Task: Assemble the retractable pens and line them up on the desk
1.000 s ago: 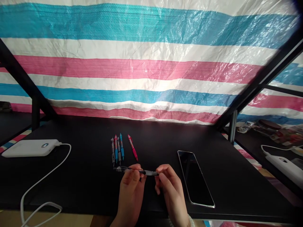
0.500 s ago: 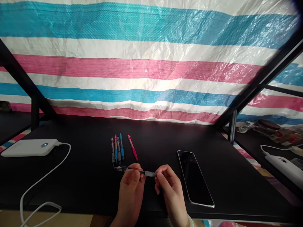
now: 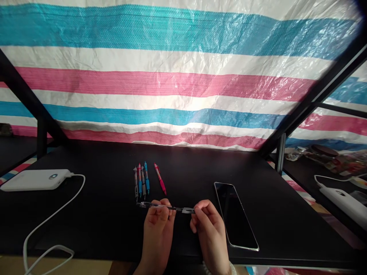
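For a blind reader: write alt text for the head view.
Two bare hands, left hand and right hand, hold a clear pen level above a black table. Beyond lie five coloured pens; a phone lies right, a white power bank left.

A crinkled plastic tarpaulin in blue, white and pink stripes (image 3: 172, 76) hangs as the back wall, glowing with light from behind. Before it stands a matte black tabletop (image 3: 86, 214), flanked by slanted black metal frame bars (image 3: 309, 103). A second dark table (image 3: 315, 172) stands at right.
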Tool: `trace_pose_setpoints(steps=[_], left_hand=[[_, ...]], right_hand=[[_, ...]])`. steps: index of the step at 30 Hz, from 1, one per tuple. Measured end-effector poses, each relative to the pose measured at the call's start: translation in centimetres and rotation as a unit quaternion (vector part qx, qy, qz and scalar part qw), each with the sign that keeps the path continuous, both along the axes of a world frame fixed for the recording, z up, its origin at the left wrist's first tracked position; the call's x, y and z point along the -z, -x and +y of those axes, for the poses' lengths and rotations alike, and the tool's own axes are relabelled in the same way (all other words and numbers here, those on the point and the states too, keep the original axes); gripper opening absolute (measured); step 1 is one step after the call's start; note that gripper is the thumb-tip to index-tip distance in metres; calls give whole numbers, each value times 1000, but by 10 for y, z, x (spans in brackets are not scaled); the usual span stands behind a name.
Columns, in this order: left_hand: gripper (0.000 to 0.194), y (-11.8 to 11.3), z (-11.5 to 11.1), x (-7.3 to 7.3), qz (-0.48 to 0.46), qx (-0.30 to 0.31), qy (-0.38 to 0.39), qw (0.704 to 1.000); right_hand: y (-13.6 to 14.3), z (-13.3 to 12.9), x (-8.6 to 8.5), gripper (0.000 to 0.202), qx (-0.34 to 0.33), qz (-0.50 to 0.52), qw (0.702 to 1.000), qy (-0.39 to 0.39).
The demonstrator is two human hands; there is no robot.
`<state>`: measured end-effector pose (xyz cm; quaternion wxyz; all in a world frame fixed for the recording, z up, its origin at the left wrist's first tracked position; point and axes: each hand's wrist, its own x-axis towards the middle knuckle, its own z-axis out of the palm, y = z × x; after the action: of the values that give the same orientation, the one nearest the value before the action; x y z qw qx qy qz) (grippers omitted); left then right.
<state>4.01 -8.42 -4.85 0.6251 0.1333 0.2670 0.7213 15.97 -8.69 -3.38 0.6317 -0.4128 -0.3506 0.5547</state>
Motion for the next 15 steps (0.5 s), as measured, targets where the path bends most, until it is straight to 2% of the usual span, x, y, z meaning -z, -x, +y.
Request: trace_pose_setpoints(steps=[10,15], left_hand=[[11,0,-3,-3,-4,-12,35,999],[10,1,-2,-5,-20,-16,38,999]], right_hand=[[1,0,5,20,-56,-43,997,-7],[1,1,6,15,-40,-8,999,-3]])
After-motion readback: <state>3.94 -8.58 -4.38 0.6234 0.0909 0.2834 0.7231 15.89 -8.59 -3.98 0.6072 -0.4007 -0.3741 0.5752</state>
